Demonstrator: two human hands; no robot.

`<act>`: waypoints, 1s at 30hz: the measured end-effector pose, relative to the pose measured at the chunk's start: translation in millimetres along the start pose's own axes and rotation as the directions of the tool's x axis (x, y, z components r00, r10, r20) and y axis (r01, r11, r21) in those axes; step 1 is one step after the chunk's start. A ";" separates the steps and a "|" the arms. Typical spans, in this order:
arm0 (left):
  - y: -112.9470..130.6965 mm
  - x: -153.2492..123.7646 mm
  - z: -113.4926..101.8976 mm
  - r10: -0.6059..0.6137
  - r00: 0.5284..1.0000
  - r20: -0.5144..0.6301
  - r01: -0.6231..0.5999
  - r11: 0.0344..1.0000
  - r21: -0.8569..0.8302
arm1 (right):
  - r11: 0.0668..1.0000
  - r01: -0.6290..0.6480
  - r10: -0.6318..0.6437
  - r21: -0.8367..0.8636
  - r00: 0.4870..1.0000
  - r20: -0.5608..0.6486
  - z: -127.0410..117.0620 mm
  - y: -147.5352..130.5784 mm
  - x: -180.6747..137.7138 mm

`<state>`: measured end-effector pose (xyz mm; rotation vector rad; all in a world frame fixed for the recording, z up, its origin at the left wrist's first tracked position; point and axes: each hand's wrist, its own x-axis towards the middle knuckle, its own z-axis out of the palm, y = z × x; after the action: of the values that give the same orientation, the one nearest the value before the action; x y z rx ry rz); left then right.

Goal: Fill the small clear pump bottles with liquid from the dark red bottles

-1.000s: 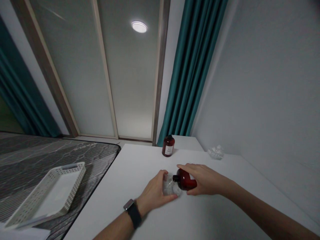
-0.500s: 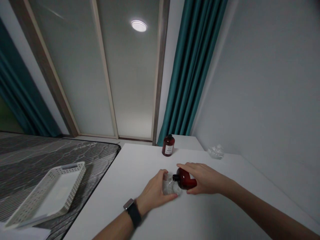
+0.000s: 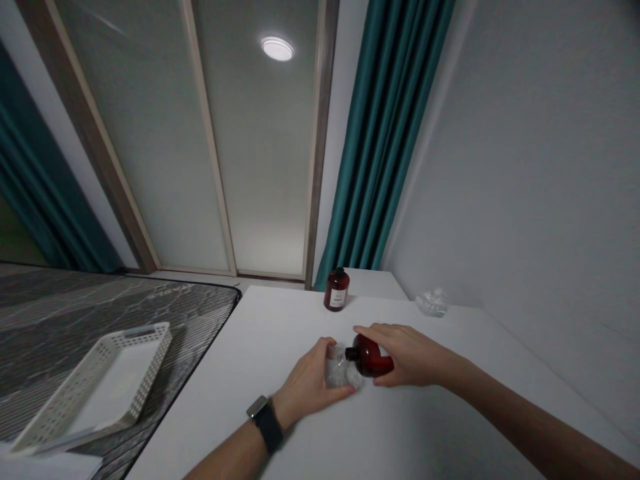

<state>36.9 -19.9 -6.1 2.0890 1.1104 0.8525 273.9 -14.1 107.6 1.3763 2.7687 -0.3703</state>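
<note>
My right hand (image 3: pixel 405 353) is wrapped around a dark red bottle (image 3: pixel 371 359) with a black neck end and a white label, tilted on its side so the black end points left. That end meets or overlaps a clear, crinkled plastic-looking piece (image 3: pixel 339 372); contact between them is unclear. Around the clear piece curls my left hand (image 3: pixel 310 380), thumb on the near side and fingers on the far side, with a dark watch on its wrist. A second red bottle (image 3: pixel 337 291) with a black top stands upright farther back on the white table (image 3: pixel 280 320).
Another clear, crumpled-looking thing (image 3: pixel 433 303) lies at the table's back right, near the wall. To the left, a white perforated basket (image 3: pixel 145 373) rests on a grey patterned surface (image 3: pixel 195 313). Teal curtains (image 3: pixel 385 133) and a glass sliding door (image 3: pixel 265 167) are behind.
Almost nothing differs. Both hands keep their hold in the same place, and the view shifts very slightly.
</note>
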 end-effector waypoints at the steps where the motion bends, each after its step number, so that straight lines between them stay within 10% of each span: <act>1: 0.5 0.0 -0.3 0.002 1.000 0.000 -0.002 1.000 -0.001 | 1.000 -0.001 0.001 -0.005 1.000 -0.001 0.1 0.1 -0.1; 30: 0.3 -0.8 -0.2 0.003 1.000 -0.008 -0.003 1.000 -0.014 | 1.000 0.005 -0.005 -0.013 0.999 -0.033 4.8 5.2 0.1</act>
<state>36.5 -20.6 -5.9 2.0775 1.1028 0.8688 277.5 -12.1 101.9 1.3851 2.7961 -0.3325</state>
